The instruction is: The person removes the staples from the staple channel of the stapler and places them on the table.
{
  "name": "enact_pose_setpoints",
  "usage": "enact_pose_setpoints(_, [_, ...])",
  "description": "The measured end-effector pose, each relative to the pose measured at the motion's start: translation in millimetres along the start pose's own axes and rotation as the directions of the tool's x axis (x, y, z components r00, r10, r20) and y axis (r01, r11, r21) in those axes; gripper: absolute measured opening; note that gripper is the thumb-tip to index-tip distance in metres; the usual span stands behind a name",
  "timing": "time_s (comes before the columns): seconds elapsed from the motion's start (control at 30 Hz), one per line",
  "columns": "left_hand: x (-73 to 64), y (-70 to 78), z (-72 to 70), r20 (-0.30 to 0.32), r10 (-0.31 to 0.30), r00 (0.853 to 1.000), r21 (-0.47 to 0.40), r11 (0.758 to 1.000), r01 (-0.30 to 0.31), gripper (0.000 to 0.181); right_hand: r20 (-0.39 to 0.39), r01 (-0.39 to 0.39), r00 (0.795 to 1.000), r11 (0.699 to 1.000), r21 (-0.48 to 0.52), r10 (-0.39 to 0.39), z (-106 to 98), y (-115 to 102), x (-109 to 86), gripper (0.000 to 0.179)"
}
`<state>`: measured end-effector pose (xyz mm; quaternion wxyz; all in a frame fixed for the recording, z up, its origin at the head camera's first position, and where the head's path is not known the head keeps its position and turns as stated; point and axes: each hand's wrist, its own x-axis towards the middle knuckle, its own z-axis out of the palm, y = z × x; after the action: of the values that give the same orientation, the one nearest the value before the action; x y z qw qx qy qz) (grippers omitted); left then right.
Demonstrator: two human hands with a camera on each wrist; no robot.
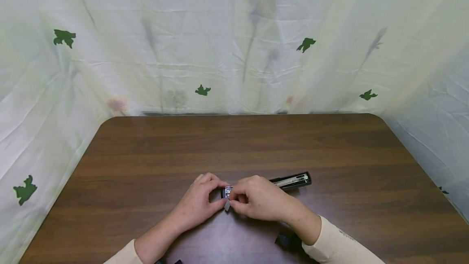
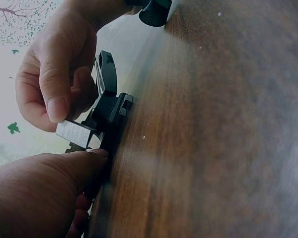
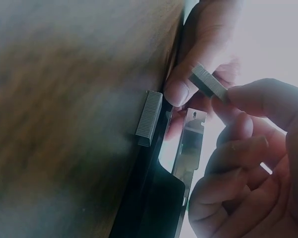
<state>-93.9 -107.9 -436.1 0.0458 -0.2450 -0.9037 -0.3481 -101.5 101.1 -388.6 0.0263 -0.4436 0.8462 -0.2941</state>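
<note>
A black stapler lies on the table with its top swung open, showing the metal channel inside. My left hand grips the stapler's near-left end, thumb on one side and fingers on the other. Between thumb and forefinger, my right hand pinches a short strip of staples, held tilted just above the stapler. The same strip shows in the left wrist view, below the right thumb. A second strip of staples lies beside the stapler's base in the right wrist view.
The brown wooden table has rounded far corners. A pale curtain with green leaf-like shapes hangs behind and along both sides. A dark object sits under the right wrist, by the cream sleeve.
</note>
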Motion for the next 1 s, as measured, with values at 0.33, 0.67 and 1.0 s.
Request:
enact_pose_setpoints(0.33, [0.3,0.0,0.1,-0.002,0.000,1.000,0.022,1.000,0.000,0.028,0.057,-0.049,0.997,0.999,-0.012,0.049,-0.2,0.4,-1.0,0.010])
enact_pose_setpoints(0.67, [0.3,0.4,0.4,-0.001,0.001,1.000,0.021,1.000,-0.001,0.030,0.096,-0.105,0.989,0.992,-0.075,0.113,0.3,1.5,-2.2,0.010])
enact_pose_setpoints(1.0, [0.4,0.9,0.7,-0.002,-0.009,1.000,0.019,1.000,0.009,0.030,0.108,-0.173,0.976,0.974,-0.143,0.189,-2.0,2.0,-1.8,0.009])
